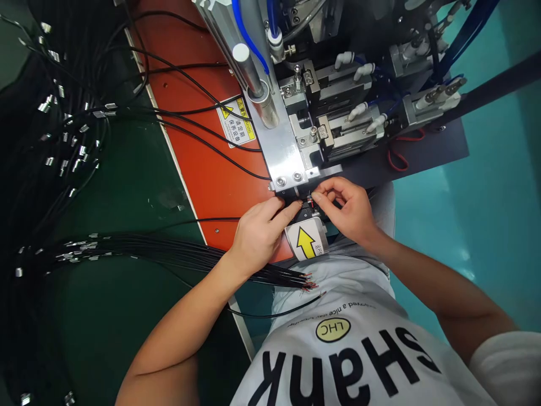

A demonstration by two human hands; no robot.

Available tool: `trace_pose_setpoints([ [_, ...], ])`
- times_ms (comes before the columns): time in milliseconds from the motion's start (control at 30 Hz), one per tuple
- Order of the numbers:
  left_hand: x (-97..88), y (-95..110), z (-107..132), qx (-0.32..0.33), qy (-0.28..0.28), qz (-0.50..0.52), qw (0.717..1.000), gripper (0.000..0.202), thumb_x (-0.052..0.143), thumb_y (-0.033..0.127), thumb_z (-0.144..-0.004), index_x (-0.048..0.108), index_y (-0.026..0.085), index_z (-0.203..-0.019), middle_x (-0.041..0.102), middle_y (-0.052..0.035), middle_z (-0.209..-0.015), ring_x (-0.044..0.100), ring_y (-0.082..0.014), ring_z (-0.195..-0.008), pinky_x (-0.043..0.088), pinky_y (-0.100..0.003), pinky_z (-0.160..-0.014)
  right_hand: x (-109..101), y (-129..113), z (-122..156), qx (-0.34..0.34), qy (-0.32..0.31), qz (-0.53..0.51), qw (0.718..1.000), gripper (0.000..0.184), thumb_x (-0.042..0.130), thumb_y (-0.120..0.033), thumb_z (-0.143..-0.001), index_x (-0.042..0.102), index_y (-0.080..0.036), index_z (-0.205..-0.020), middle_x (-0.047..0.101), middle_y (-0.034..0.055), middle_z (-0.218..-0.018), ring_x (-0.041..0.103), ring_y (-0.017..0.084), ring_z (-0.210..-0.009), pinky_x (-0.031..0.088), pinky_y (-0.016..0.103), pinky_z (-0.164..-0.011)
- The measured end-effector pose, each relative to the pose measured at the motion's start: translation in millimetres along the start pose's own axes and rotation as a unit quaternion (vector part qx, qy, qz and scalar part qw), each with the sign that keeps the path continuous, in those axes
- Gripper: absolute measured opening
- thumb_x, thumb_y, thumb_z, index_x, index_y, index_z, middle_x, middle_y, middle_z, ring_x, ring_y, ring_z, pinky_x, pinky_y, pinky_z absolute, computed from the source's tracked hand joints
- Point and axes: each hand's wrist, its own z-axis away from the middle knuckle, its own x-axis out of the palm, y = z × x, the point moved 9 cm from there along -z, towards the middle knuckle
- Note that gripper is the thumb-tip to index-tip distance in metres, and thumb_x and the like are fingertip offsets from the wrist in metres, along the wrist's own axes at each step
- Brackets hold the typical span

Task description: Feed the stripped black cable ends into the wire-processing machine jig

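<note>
My left hand (258,230) is closed on a black cable (220,219) at the front edge of the machine's fixture (307,213), thumb and index finger pressing near its end. Facing it, my right hand (349,210) pinches thin wires (311,202) at that cable end, some of them red. The fingertips partly hide the wire tips. Just below lies a white label with a yellow arrow (306,242). A bundle of black cables (169,252) passes under my left forearm, its stripped ends with coloured wires (310,282) resting by my shirt.
Above my hands stands a metal press (283,149) with pneumatic cylinders (350,135) and blue hoses (249,39). More cables with metal connectors (80,149) pile at the left on a dark green table (139,192). An orange base plate (198,163) carries a warning sticker (236,121).
</note>
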Motion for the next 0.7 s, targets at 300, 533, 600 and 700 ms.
trace_pose_setpoints([
  [300, -1.2, 0.1, 0.9, 0.008, 0.006, 0.017, 1.0, 0.032, 0.041, 0.013, -0.098, 0.064, 0.013, -0.121, 0.065, -0.0096, -0.093, 0.059, -0.0168, -0.082, 0.047, -0.026, -0.069, 7.7, 5.4, 2.0, -0.019, 0.002, -0.026, 0.999, 0.007, 0.062, -0.022, -0.09, 0.06, -0.02, -0.084, 0.06, -0.0017, -0.073, 0.051, 0.011, -0.059, 0.038, 0.026, -0.056],
  [533, 0.0, -1.3, 1.3, -0.002, -0.002, 0.019, 1.0, 0.033, 0.039, 0.014, -0.099, 0.063, 0.016, -0.122, 0.066, -0.0095, -0.094, 0.061, -0.0172, -0.084, 0.048, -0.028, -0.07, 8.5, 6.4, 3.4, 0.003, 0.006, -0.011, 1.0, 0.01, 0.061, -0.029, -0.091, 0.059, -0.022, -0.085, 0.061, 0.0001, -0.078, 0.052, 0.013, -0.062, 0.041, 0.028, -0.059],
  [600, 0.7, -1.9, 1.5, -0.006, -0.007, 0.017, 1.0, 0.035, 0.037, 0.015, -0.1, 0.063, 0.017, -0.123, 0.066, -0.0092, -0.094, 0.061, -0.017, -0.084, 0.048, -0.028, -0.069, 8.6, 6.5, 4.1, 0.01, 0.004, -0.005, 1.0, 0.012, 0.061, -0.031, -0.091, 0.058, -0.022, -0.085, 0.059, 0.0001, -0.076, 0.05, 0.013, -0.061, 0.04, 0.028, -0.058],
  [700, 1.2, -2.1, 1.6, -0.007, -0.01, 0.016, 1.0, 0.036, 0.036, 0.016, -0.1, 0.063, 0.018, -0.124, 0.067, -0.009, -0.094, 0.061, -0.0168, -0.084, 0.049, -0.028, -0.07, 8.4, 5.9, 4.6, 0.01, 0.005, 0.003, 1.0, 0.013, 0.06, -0.033, -0.091, 0.059, -0.022, -0.085, 0.056, -0.0008, -0.072, 0.046, 0.012, -0.057, 0.039, 0.028, -0.057],
])
